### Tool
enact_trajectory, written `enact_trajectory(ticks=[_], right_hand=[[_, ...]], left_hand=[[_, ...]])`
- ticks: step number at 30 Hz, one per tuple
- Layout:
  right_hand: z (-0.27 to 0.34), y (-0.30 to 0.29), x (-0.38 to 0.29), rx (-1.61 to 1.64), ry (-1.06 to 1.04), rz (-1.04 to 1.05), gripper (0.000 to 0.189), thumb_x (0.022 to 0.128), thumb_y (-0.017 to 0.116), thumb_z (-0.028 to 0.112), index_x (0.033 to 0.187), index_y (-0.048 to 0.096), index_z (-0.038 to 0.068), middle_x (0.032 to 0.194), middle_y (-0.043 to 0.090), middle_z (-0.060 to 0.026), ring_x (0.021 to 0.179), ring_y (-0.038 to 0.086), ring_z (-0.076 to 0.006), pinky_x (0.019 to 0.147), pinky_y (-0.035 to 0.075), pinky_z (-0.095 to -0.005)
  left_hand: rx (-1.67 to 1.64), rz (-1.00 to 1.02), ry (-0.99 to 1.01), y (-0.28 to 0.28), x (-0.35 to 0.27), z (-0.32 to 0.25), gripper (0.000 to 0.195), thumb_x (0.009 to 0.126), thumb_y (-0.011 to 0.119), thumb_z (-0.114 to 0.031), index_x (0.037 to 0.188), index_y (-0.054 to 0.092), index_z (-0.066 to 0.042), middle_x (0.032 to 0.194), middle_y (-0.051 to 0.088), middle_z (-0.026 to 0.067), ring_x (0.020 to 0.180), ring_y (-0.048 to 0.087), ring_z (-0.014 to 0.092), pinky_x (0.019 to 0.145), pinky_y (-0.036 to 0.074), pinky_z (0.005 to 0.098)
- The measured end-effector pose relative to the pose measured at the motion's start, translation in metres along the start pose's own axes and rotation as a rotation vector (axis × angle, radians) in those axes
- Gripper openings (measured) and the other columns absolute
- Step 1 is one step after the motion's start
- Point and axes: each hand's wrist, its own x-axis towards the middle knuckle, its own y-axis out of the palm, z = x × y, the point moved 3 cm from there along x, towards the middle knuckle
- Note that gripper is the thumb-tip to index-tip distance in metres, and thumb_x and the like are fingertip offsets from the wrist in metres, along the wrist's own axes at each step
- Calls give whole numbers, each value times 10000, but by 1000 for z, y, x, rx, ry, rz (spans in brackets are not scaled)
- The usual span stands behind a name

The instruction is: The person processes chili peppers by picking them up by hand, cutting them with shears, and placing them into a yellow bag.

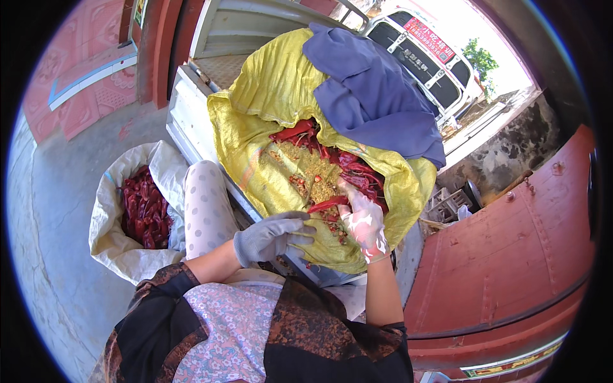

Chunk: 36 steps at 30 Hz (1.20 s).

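My left hand (275, 237), in a grey work glove, is held with fingers apart over the near edge of a yellow woven sack (258, 167). In a pink and white patterned glove, my right hand (362, 218) has a dried red chilli (327, 204) at its thumb and fingers, inside the sack's mouth. More dried red chillies (359, 172) lie beyond and beside that hand. Loose yellow seeds (313, 167) and small stem ends are scattered on the sack's fabric. To my left stands a white woven sack (107, 225) with many dark red chillies (146, 208) in it.
The yellow sack rests on a white metal truck bed (184, 117), partly covered by a blue-purple cloth (368, 91). A red metal door (498, 249) is on the right. Beyond the opening stands a vehicle (421, 60) bearing writing. Grey concrete floor (72, 191) lies at left.
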Motion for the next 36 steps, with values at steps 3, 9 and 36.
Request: enact_trajectory(ticks=[3,9,36], right_hand=[[34,-17,-1,-113,-84,152,426,777,614,161,1195,538,127,838,626,-113,755,620,-301,640,494,-423],[55,-32,-1,-297,-232,168,224,762,566,112,986,555,101,771,600,-61,684,610,-230,560,487,-365],[75,5,-32,437,-4,-388,135,744,692,64,877,676,81,856,658,-98,720,649,-257,638,518,-341]], left_hand=[[423,-196,159,-3,2,-23,764,826,674,-299,1394,262,1,1286,462,155,1125,508,231,876,465,338],[1078,-391,503,21,-9,-48,773,784,724,-305,1346,317,37,1260,498,155,1136,503,234,947,411,328],[1442,-119,569,17,18,-20,344,837,544,-163,1139,469,-15,875,574,257,842,570,407,712,449,462]])
